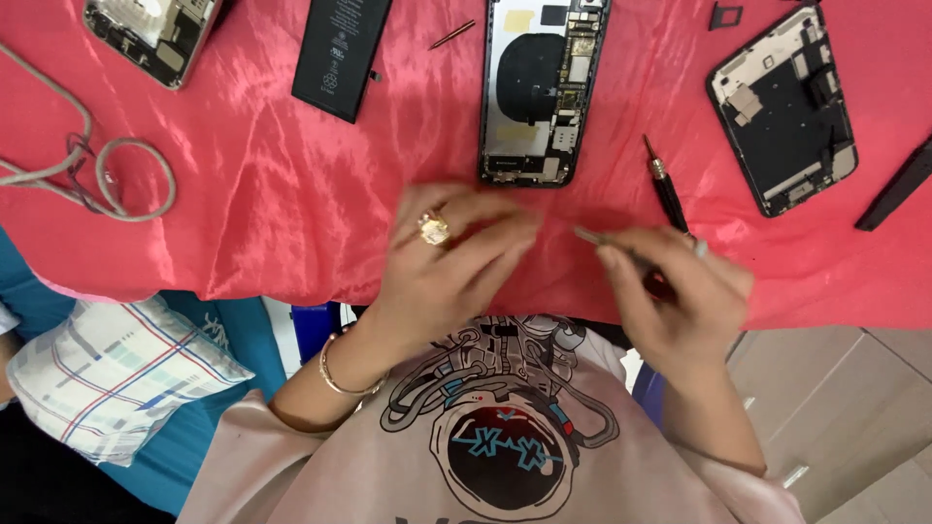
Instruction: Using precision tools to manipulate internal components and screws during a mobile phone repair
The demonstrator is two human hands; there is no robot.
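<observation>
Tweezers point(600, 239) are pinched in the right hand point(680, 296); left hand point(451, 262) is spread, holding nothing; opened phone point(539, 87) is best approached steadily.

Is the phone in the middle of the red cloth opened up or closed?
Open: the phone lies with its back off, and the circuit board and black coil show.

Glossy satin cloth point(291, 194), metal tweezers point(597, 237)

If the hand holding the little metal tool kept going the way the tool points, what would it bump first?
The right hand holds a thin metal tool pointing toward the left hand. Going straight on, it would probably meet the left hand's fingers first, though motion blur leaves their heights unclear.
</observation>
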